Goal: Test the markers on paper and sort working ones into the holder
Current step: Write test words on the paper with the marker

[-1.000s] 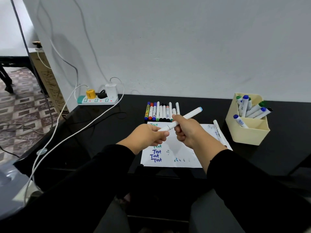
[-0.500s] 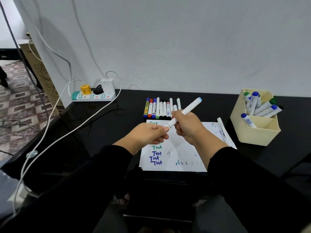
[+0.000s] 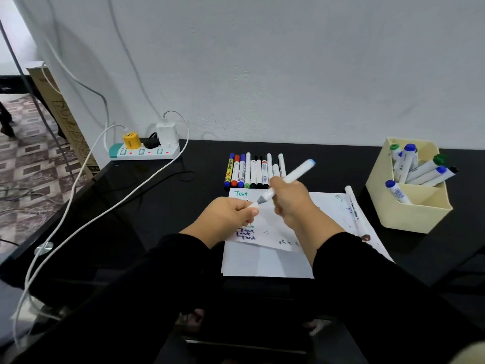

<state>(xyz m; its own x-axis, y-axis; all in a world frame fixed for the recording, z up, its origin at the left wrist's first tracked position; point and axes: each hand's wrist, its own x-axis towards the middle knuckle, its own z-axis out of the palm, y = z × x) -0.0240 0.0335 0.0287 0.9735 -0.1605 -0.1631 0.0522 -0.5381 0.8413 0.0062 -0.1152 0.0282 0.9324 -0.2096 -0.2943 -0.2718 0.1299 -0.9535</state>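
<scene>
- Spanning the desk point(image 3: 183, 193), the job looks partly done: paper point(image 3: 262, 264) bears several "Test" lines, a row point(image 3: 252, 170) of markers waits behind it.
- Holder point(image 3: 404, 206), right of the paper, has about six capped markers leaning inside.
- Right hand point(image 3: 291, 199) grips the marker point(image 3: 294, 174) barrel above the paper.
- Left hand point(image 3: 228, 215) pinches its cap point(image 3: 254, 205), just pulled clear of the grey tip.

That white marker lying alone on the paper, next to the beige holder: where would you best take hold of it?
Grip the lone white marker around mid-barrel, coming from above. It lies flat on the paper, slim and long, so fingers can pinch its two sides; the beige holder crowds its right.
</scene>
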